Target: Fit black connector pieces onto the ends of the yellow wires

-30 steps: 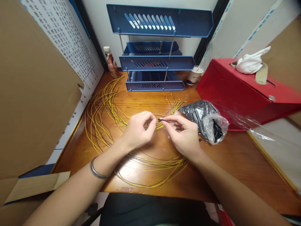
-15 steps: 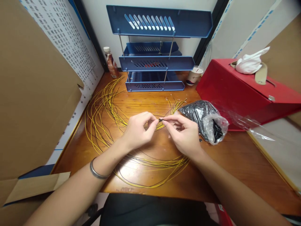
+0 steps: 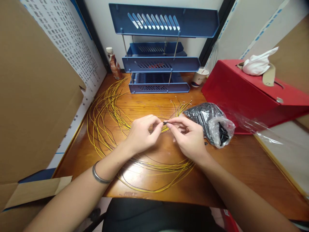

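Over the middle of the table, my left hand and my right hand meet fingertip to fingertip. A small black piece shows between them, pinched by my right thumb and forefinger. My left thumb and forefinger are pressed together right beside it; what they hold is hidden. Coiled yellow and black wires loop under and around both hands. Their tips fan out just beyond my right hand. To its right lies a clear plastic bag full of black pieces, its mouth open.
A loose black piece lies by the bag. Behind stand a blue tiered tray rack, a bottle and a paper cup. A red box with a tissue is at right. Cardboard rises along the left side.
Both hands keep nearly the same place and pinch, with the small black piece still between the fingertips. The view has shifted very slightly.
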Demonstrator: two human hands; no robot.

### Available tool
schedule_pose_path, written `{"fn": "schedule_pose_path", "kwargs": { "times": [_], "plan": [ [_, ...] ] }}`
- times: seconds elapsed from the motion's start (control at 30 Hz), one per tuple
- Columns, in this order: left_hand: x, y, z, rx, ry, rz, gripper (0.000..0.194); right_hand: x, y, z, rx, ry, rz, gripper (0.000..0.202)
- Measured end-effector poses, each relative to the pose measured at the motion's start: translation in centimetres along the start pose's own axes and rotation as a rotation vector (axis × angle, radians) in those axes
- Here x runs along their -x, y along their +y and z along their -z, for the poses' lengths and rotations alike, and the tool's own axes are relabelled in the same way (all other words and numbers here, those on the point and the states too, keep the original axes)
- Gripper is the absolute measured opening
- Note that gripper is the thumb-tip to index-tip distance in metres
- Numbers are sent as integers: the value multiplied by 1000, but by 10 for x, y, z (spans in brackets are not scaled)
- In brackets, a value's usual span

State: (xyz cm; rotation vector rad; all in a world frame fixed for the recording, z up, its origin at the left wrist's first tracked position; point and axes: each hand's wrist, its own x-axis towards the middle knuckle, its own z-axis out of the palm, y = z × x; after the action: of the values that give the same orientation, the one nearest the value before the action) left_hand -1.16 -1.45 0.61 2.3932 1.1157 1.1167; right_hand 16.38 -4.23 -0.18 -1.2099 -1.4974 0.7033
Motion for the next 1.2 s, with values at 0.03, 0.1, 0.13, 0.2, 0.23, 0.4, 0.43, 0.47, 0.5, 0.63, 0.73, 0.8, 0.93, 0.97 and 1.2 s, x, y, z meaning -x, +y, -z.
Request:
{"fn": "schedule_pose_path", "kwargs": {
  "times": [0.03, 0.1, 0.13, 0.2, 0.23, 0.4, 0.43, 0.47, 0.5, 0.63, 0.73, 0.8, 0.93, 0.97, 1.2],
  "plan": [
    [0, 0, 0, -1, 0, -1, 18, 0, 0, 0, -5, 0, -2, 10],
    [0, 0, -1, -3, 3, -6, 18, 0, 1, 0, -4, -1, 1, 9],
    [0, 0, -1, -6, 7, -12, 18, 1, 1, 0, 0, -3, 4, 9],
    [0, 0, -1, -17, 15, -25, 18, 2, 1, -1, 18, -8, 9, 9],
    [0, 0, -1, -25, 18, -30, 18, 2, 1, -1, 31, -8, 14, 9],
    [-1, 0, 0, -57, 21, -36, 17, 3, 0, -2, 63, 25, 34, 8],
    [-1, 0, 0, -61, 22, -38, 17, 3, 0, -2, 53, 28, 29, 8],
    [-1, 0, 0, -66, 23, -40, 17, 3, 0, -2, 44, 28, 25, 8],
    [-1, 0, 0, -69, 23, -41, 17, 2, 0, -2, 42, 26, 24, 8],
    [0, -1, 0, -71, 11, -37, 18, 3, 2, -2, 74, 16, 53, 8],
    [1, -2, -1, -67, -8, -42, 19, 4, 5, -1, 83, 8, 63, 8],
    [1, -2, -2, -70, -20, -35, 20, 4, 6, -1, 83, -2, 54, 9],
    [2, -2, -3, -73, -36, 23, 20, 3, 6, -1, 81, -6, 35, 9],
    [2, -2, -3, -69, -35, 33, 20, 2, 5, -1, 77, 3, 28, 9],
    [-1, 0, 1, -36, 24, 72, 21, 0, 2, 0, 26, 46, -12, 12]
  ]
}}
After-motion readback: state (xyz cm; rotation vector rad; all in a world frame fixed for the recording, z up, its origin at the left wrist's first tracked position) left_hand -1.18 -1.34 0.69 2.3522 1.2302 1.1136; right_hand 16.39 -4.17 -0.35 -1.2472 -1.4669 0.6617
